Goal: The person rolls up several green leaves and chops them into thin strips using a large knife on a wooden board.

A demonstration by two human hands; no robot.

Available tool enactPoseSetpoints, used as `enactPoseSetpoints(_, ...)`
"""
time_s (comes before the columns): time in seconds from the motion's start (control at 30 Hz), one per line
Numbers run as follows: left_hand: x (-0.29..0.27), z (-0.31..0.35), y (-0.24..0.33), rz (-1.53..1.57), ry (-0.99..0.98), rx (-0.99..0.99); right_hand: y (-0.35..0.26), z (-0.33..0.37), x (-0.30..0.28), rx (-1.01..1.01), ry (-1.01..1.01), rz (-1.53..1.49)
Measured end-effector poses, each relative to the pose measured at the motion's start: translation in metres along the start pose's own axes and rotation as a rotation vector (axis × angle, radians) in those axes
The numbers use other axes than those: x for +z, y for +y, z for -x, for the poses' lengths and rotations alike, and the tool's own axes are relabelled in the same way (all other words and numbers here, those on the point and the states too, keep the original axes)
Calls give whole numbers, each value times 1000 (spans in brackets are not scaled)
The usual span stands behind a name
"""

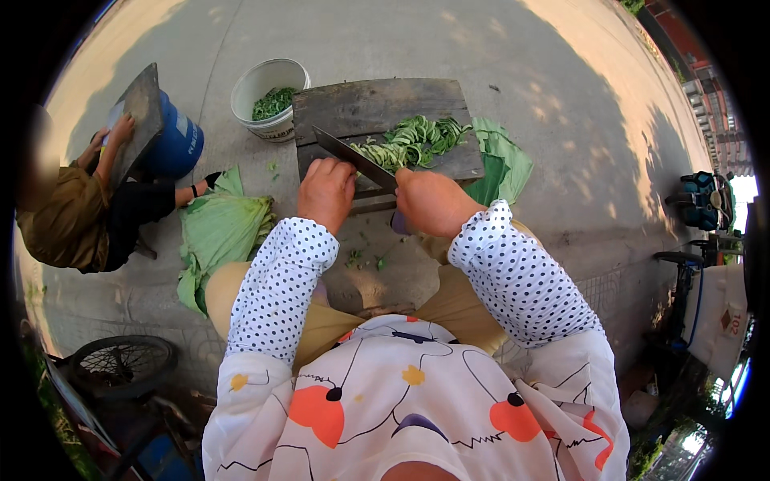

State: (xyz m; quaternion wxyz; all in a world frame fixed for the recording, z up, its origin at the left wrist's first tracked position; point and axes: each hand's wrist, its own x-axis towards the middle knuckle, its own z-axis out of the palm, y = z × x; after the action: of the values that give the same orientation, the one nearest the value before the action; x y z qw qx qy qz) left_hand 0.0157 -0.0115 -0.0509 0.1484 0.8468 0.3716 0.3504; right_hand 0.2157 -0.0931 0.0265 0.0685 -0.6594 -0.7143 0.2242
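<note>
My right hand (437, 200) grips the handle of a broad dark-bladed kitchen knife (353, 157). The blade points up and left across the near part of a worn wooden board (345, 108). Curled beside the blade's near side, my left hand (327, 191) has its fingers closed; whatever lies under them is hidden. Beyond the knife, a heap of sliced green leaves and pale stems (421, 135) stretches over the board to the right.
A white bucket (277, 130) with chopped greens stands left of the board. Large green leaves (220, 228) lie at left, more leaves (501, 160) at right. Far left, a seated person works at a dark board (144, 120) by a blue barrel (178, 138). A wheel (120, 362) is lower left.
</note>
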Motion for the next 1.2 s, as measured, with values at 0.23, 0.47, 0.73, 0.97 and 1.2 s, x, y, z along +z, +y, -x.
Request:
enactPoseSetpoints(0.23, -2, 4, -6, -54, -28, 29, -26, -42, 29, -18, 88, 16)
enactPoseSetpoints(0.47, -12, 0, 4, -36, -61, 41, 4, -47, 27, 15, 210, -148)
enactPoseSetpoints(0.73, -1, -7, 3, -14, -1, 28, -3, -6, -3, 29, 48, -26)
enactPoseSetpoints(0.97, 5, -3, -2, -20, 14, 28, -15, -24, 2, 39, -10, -18)
enactPoseSetpoints(1.2, -8, -4, 9, 18, 0, 60, 0, -54, 31, 30, 180, -112)
